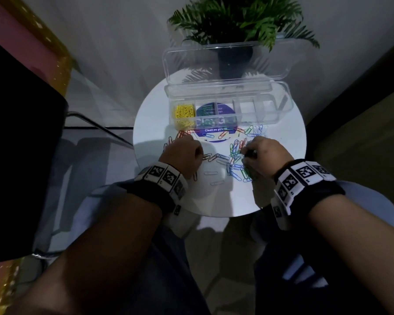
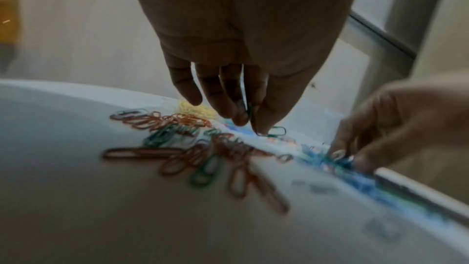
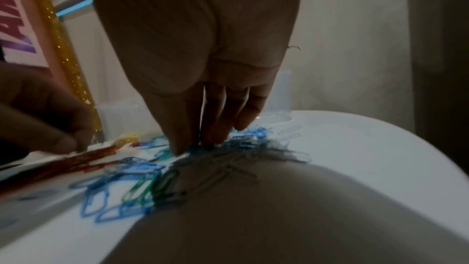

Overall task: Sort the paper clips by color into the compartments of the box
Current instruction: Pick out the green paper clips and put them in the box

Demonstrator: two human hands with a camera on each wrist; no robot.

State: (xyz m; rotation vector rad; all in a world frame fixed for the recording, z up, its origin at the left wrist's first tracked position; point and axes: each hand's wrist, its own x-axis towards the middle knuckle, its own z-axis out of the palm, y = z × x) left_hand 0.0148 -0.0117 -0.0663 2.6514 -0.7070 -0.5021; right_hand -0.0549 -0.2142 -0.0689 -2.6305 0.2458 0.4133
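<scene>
A round white table fills the scene, seen from above a seated person's lap. At its far side lies a clear plastic box, its lid open and tilted back against a potted fern. Yellow paper clips fill the box's leftmost compartment, and a few green paper clips lie in the one beside it. A purple round sticker shows under the box's front edge.

Both hands work among the loose paper clips scattered between the box and the table's near edge. The left hand hovers by a cluster of red paper clips, thumb and fingers pinched on a single green clip held upright, with another green clip lying at the fingertips. The right hand reaches down into a heap of blue paper clips and silver paper clips, its fingertips drawn together and touching the pile; whether they have hold of a clip cannot be told. Each wrist wears a black band with printed square markers.
</scene>
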